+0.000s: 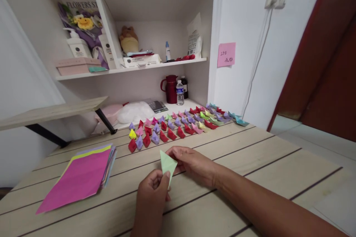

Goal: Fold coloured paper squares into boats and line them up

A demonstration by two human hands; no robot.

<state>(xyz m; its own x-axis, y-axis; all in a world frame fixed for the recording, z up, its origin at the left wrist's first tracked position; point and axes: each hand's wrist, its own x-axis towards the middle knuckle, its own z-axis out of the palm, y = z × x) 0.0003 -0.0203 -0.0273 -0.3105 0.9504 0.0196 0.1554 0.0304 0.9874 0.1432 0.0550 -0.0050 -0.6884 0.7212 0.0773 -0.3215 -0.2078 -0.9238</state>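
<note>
A small piece of pale green folded paper (168, 163) stands tilted just above the table, one pointed corner up. My left hand (153, 189) pinches its lower part, thumb on the near face and fingers curled behind. From the right, my right hand (193, 163) closes its bent fingers at the paper's right edge; some fingertips are hidden behind it. Beyond both hands, several rows of little folded paper boats (172, 134) in red, purple, pink, yellow, green and blue stand on the table.
A stack of coloured paper sheets (80, 174), magenta on top, lies on the slatted table (222, 200) at left. Behind it stands a small raised shelf (52, 112). A red jug (171, 89) and a water bottle (180, 93) stand at the back. A pink note (226, 54) hangs on the wall.
</note>
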